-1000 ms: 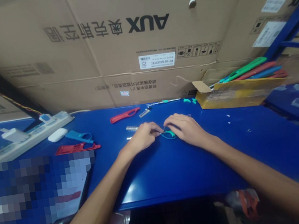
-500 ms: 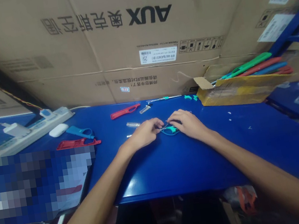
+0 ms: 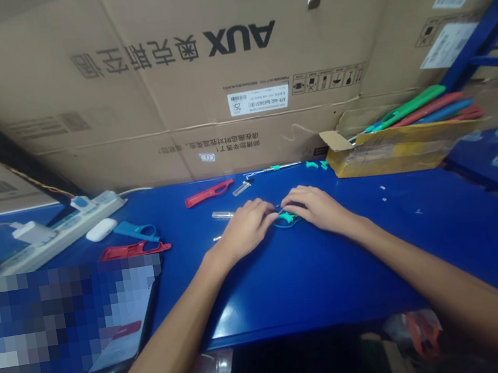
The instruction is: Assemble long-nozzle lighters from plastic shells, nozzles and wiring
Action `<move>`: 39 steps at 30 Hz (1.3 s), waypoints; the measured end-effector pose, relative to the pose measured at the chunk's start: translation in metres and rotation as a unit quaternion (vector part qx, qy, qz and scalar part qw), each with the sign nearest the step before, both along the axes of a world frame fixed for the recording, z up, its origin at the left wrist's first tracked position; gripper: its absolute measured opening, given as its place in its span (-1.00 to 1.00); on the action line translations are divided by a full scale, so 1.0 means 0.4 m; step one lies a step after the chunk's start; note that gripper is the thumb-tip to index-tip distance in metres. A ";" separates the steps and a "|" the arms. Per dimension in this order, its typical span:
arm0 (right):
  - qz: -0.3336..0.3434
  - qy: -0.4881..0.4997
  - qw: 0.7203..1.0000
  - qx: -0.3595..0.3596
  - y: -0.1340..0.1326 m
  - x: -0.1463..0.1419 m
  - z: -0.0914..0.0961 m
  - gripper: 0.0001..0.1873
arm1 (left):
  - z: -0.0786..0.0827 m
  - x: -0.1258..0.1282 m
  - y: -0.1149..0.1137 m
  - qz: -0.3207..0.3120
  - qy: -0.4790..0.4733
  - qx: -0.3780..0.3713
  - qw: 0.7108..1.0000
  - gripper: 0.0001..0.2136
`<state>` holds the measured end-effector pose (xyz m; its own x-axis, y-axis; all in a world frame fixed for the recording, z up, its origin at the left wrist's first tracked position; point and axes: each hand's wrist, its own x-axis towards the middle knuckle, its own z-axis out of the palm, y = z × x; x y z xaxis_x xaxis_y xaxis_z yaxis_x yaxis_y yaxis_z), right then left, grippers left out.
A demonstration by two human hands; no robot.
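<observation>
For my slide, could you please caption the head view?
Left hand and right hand close by a green part, blue table beneath.

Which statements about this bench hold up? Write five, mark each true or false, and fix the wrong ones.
1. The left hand and right hand are both at the small green piece. True.
2. A white case lies between the power strip and a blue looped piece. True.
3. The white case is right of the right hand. False: it is left of the left hand.
4. A green handle juts from the yellow-taped box. True.
5. The yellow-taped box stands between both hands. False: it stands behind and right of the right hand.
</observation>
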<state>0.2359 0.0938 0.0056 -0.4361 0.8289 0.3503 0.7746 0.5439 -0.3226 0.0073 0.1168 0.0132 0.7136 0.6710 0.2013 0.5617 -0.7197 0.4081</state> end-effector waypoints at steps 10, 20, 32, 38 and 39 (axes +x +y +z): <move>0.031 0.054 0.998 0.023 -0.011 -0.015 0.008 -0.77 | -0.002 0.019 -0.011 0.057 0.022 0.110 0.992 -0.71; 0.012 0.137 0.990 0.042 -0.013 -0.023 0.011 -0.90 | -0.014 0.035 -0.015 0.030 -0.040 0.103 0.993 -0.75; 0.010 0.158 0.984 0.081 -0.009 -0.004 0.022 -0.69 | -0.027 0.057 -0.012 0.076 -0.124 0.043 0.988 -0.83; -0.090 0.119 0.981 0.123 0.047 0.106 0.011 -0.66 | -0.020 0.045 -0.002 0.113 -0.089 0.001 0.990 -0.82; -0.104 0.101 0.982 0.120 0.053 0.129 0.014 -0.66 | -0.019 0.045 -0.001 0.117 -0.082 -0.007 0.990 -0.82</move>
<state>0.2873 0.1151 0.0111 -0.1683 0.7751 0.6090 0.8103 0.4606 -0.3622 0.0253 0.1163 0.0055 0.4971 0.8171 0.2919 0.6371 -0.5721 0.5165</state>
